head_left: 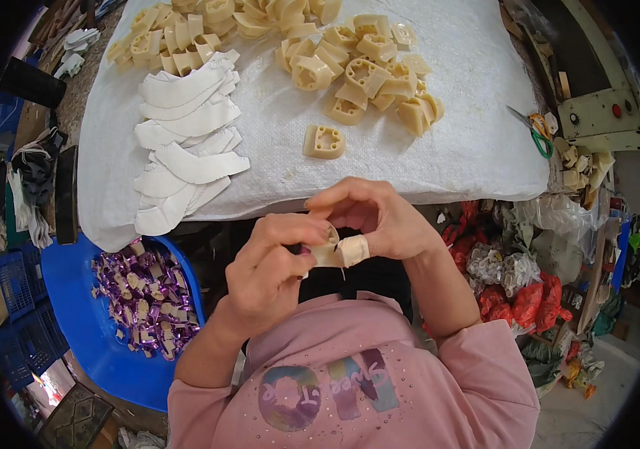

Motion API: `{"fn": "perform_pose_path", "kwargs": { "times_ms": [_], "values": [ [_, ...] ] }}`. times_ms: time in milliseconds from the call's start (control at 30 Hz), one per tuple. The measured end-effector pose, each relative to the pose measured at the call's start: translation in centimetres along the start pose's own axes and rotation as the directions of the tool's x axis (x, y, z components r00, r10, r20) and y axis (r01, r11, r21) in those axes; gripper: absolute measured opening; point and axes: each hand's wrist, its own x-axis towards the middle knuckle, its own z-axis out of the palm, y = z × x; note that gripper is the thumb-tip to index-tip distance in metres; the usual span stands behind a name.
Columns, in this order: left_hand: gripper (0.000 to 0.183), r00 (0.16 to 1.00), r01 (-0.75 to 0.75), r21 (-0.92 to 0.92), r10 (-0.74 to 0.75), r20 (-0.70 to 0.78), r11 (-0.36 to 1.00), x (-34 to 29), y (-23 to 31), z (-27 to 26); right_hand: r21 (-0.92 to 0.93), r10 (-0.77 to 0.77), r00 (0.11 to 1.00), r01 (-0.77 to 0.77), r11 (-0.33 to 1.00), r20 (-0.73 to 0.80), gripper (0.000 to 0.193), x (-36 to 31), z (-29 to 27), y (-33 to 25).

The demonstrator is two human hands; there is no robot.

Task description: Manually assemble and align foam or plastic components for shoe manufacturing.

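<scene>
My left hand [267,269] pinches a small cream plastic piece [326,257], which looks like a shoe heel, in front of my chest at the near table edge. My right hand [380,221] grips the same piece from the other side, its fingers curled over the top. Pale tape [353,250] seems to wrap my right thumb. Fingers hide much of the piece. A single cream heel block [324,141] with holes in its face lies on the table just beyond my hands. To its left, white curved strips [189,142] overlap in a stack.
Cream heel blocks [369,71] are heaped at the back of the white-covered table [477,112]. Scissors [537,133] with green and orange handles lie at its right edge. A blue basin [73,314] of shiny purple pieces [148,299] stands lower left. Red bags [533,303] sit lower right.
</scene>
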Motion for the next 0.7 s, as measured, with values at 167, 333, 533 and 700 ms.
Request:
{"fn": "perform_pose_path", "kwargs": {
  "times_ms": [167,333,533,700],
  "values": [
    [0.019,0.991,-0.073,0.142,0.056,0.119,0.987,0.2,-0.4,-0.3,-0.179,0.032,0.999,-0.026,0.983,0.029,0.047,0.4,0.1,-0.4],
    [0.017,0.996,0.09,0.151,-0.089,-0.011,0.984,-0.1,-0.5,0.0,-0.108,0.062,0.994,-0.071,0.992,-0.088,0.045,0.8,0.5,0.4],
    [0.019,0.886,0.348,-0.252,-0.405,-0.228,0.903,0.0,-0.4,0.7,-0.133,-0.272,0.943,0.25,0.959,-0.193,0.038,0.4,-0.1,1.3],
    [0.014,0.835,0.421,-0.426,-0.526,-0.164,0.801,-0.1,-0.2,1.2,-0.527,-0.462,0.887,0.386,0.757,-0.014,0.023,0.5,0.5,1.4]
  ]
}}
